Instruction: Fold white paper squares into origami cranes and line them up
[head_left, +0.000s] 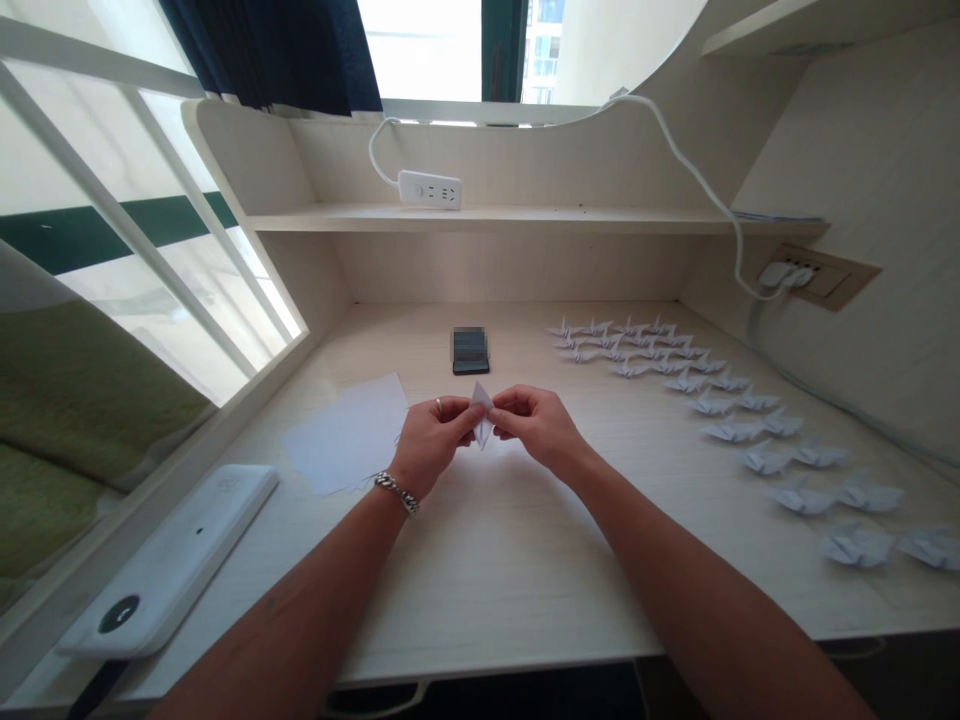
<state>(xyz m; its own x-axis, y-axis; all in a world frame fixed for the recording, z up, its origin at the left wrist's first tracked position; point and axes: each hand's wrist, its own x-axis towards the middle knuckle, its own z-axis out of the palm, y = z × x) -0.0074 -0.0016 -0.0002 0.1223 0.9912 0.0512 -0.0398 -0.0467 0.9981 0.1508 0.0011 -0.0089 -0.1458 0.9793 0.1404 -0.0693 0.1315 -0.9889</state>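
Note:
My left hand (pixel 431 438) and my right hand (pixel 538 425) meet above the middle of the pale wooden desk (pixel 487 560). Both pinch a small folded piece of white paper (pixel 482 416), a narrow diamond shape held upright between the fingertips. The left hand wears a ring and a chain bracelet. A loose stack of white paper sheets (pixel 349 435) lies just left of my left hand.
Several finished white paper cranes (pixel 720 405) stand in two rows along the right side. A dark phone (pixel 470 351) lies behind my hands. A white flat device (pixel 176 560) sits at the front left. A power strip (pixel 429 189) rests on the shelf; a wall socket (pixel 799 274) is right.

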